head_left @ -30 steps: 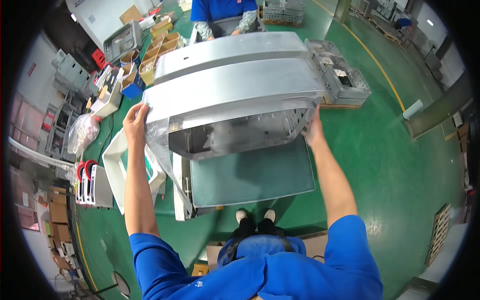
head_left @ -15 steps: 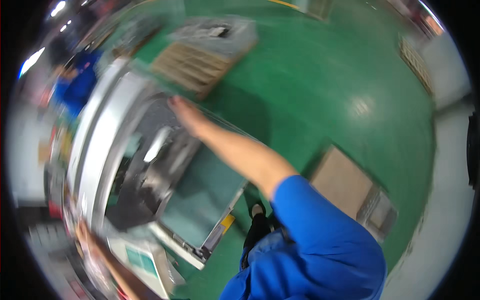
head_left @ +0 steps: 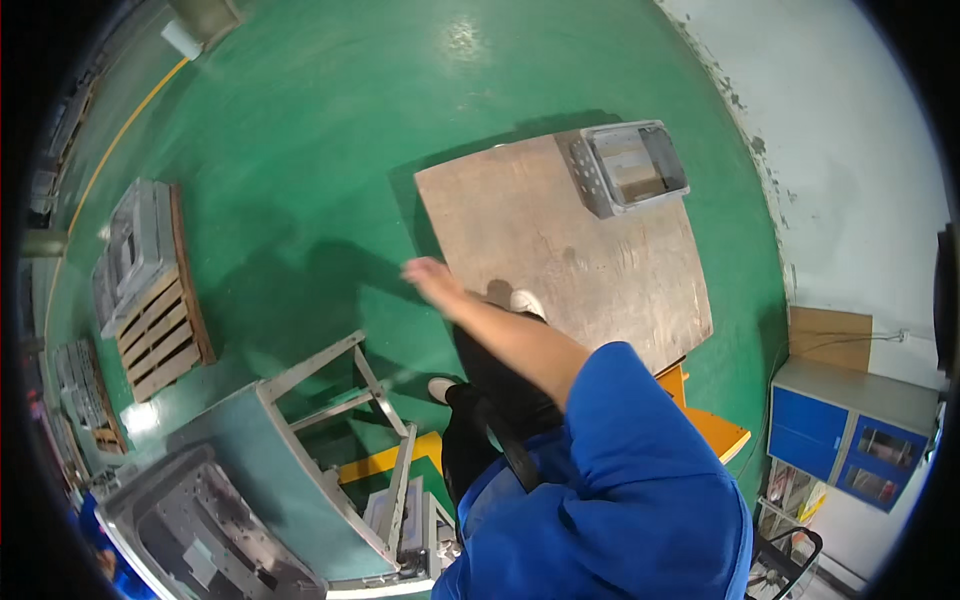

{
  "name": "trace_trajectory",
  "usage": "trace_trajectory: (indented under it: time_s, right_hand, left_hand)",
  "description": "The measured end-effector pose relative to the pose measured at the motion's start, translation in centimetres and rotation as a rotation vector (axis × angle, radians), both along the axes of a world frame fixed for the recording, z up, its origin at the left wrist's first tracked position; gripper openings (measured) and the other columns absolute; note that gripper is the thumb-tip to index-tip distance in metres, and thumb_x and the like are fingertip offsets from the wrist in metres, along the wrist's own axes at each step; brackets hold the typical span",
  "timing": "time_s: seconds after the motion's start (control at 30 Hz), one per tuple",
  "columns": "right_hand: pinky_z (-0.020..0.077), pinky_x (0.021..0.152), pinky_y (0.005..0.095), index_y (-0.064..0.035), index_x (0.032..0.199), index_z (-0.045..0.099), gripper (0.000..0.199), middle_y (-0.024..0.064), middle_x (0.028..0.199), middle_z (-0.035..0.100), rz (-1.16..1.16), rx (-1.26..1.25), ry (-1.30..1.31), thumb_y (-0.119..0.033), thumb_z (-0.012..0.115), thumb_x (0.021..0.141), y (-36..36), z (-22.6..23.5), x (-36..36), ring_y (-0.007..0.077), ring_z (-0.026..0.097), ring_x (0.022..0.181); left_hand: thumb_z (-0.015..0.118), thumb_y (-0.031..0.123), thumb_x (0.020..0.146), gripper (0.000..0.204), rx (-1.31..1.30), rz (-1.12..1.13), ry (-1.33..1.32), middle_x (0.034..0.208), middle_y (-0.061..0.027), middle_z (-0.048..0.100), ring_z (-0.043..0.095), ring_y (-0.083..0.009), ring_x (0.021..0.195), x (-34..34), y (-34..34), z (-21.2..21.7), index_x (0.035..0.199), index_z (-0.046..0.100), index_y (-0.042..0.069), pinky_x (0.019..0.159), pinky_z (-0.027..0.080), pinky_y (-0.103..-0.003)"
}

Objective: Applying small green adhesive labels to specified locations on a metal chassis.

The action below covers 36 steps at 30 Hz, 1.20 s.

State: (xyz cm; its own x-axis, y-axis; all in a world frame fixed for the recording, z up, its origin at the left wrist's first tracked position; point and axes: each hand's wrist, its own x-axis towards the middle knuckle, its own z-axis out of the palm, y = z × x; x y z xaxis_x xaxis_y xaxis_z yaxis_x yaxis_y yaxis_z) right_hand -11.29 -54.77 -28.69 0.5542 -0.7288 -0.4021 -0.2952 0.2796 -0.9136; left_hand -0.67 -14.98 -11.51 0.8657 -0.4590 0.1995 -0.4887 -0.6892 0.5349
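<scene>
Handling the grey metal housing (head_left: 598,188) at the far right of the wooden board (head_left: 560,250) should go best with steady footing and both palms on opposite walls. The right hand (head_left: 432,280), seemingly empty, hangs near the board's left edge; blur hides whether its fingers are spread or pressed together, and the left hand is out of view.

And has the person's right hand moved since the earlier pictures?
Yes: the right hand has left the grey housing, moving away from the green-topped table toward the wooden board.
</scene>
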Motion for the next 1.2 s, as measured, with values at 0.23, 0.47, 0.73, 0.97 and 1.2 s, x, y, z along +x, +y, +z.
trace_trajectory:
  time_s: [0.23,0.47,0.73,0.97,1.2]
  right_hand:
    - [0.0438,0.08,0.0416,-0.0037,0.091,0.061,0.033,0.0208,0.094,0.059,-0.104,-0.153,1.2,-0.029,0.052,0.072,-23.0,-11.4,-39.3,0.0352,0.056,0.091]
    - [0.0329,0.096,0.0377,-0.0052,0.117,0.043,0.051,0.0122,0.124,0.042,0.38,-0.316,1.49,-0.018,0.06,0.07,-42.4,-25.9,-55.6,0.0272,0.039,0.117]
    - [0.029,0.098,0.0385,-0.0091,0.102,0.049,0.053,0.0074,0.1,0.056,1.09,-0.364,1.449,-0.023,0.075,0.058,-52.4,-32.9,-58.4,0.0241,0.048,0.106]
    - [0.0454,0.077,0.0379,0.0033,0.107,0.048,0.07,0.0205,0.094,0.059,0.778,-0.333,0.907,-0.022,0.079,0.048,-56.5,-16.4,-44.6,0.0339,0.057,0.089]
    - [0.0421,0.081,0.0386,0.0079,0.111,0.045,0.084,0.0222,0.102,0.055,0.905,-0.592,0.966,-0.03,0.081,0.046,-39.4,1.0,-25.2,0.03,0.054,0.094]
  left_hand:
    - [0.049,0.011,0.079,0.019,0.259,-0.022,0.418,0.079,-0.0114,0.057,0.053,-0.0189,0.072,-7.9,-15.0,-11.8,0.09,0.059,0.0,0.066,0.043,-0.031]
    - [0.05,0.011,0.079,0.016,0.695,0.354,0.55,0.074,-0.0081,0.057,0.051,-0.0164,0.066,-18.4,-15.3,-17.8,0.087,0.059,0.0,0.061,0.042,-0.029]
    - [0.051,0.012,0.079,0.014,0.849,0.747,0.62,0.068,-0.0043,0.056,0.05,-0.0135,0.06,-27.4,-10.3,-4.5,0.083,0.059,0.001,0.055,0.042,-0.027]
    - [0.058,0.029,0.068,0.027,0.647,0.796,0.559,0.052,-0.0071,0.052,0.049,-0.0141,0.048,-33.8,-5.0,-6.7,0.062,0.058,0.002,0.046,0.039,-0.03]
    - [0.067,0.024,0.066,0.02,0.416,0.939,0.557,0.067,-0.0109,0.062,0.061,-0.0239,0.061,-34.9,2.4,-9.2,0.076,0.066,0.007,0.057,0.047,-0.032]
